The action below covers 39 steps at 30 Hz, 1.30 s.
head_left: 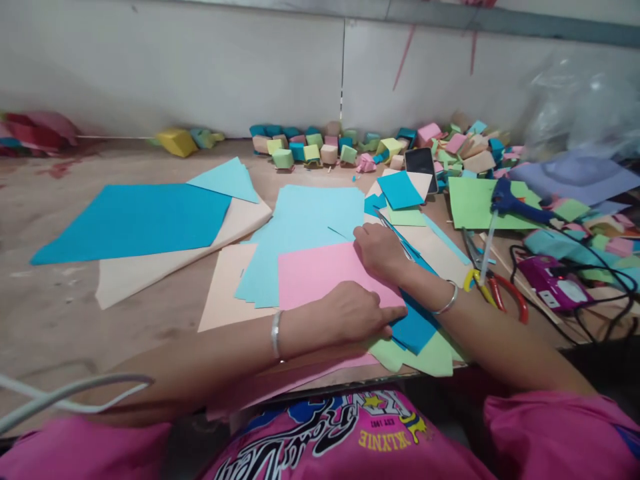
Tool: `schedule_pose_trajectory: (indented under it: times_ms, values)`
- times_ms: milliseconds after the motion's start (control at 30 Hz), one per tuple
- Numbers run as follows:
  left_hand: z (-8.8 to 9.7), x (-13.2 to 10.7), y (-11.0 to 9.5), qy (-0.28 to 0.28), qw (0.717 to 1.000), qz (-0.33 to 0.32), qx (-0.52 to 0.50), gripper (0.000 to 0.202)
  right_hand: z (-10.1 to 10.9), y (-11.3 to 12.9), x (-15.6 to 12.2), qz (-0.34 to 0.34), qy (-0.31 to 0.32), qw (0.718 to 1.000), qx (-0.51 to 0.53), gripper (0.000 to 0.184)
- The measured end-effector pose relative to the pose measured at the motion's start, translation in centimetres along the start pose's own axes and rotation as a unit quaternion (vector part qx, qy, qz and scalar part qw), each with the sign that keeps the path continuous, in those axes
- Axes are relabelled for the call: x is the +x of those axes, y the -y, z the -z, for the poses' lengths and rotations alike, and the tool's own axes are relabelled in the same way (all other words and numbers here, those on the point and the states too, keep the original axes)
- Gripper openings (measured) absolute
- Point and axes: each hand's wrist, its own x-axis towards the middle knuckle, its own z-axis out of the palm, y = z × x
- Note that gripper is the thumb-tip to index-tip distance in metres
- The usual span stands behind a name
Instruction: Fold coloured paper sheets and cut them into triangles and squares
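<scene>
Left hand (357, 310) on the pink paper sheet (315, 277), index finger (395, 312) outstretched; right hand (383, 250) curled at its far corner, both grips unclear.

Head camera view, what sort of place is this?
Probably a craft workspace: a pink sheet among other coloured sheets, small coloured blocks, and what looks like a glue gun.
</scene>
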Motion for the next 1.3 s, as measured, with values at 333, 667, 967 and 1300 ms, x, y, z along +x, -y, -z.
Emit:
schedule_pose_trajectory:
  times_ms: [333, 667, 967, 1300]
  values:
    - [1.6, 0.0, 1.0, -0.069, 0.997, -0.018, 0.020, 0.032, -0.3, -1.0, 0.2, 0.013, -0.046, 0.992, 0.119, 0.015]
    - [6.1, -10.3, 9.8, -0.119, 0.901, 0.344, -0.238, 0.025, 2.8, -2.4, 0.3, 0.099, -0.220, 0.909, 0.341, 0.016]
    - [5.0, -12.9, 10.6, -0.125, 0.856, 0.397, -0.308, 0.025, 0.9, -2.6, 0.5, -0.107, -0.157, 0.846, 0.498, 0.017]
    - [2.7, -13.5, 11.8, -0.211, 0.768, 0.461, -0.392, 0.025, 2.6, -1.8, -0.4, 0.007, -0.198, 0.930, 0.309, 0.013]
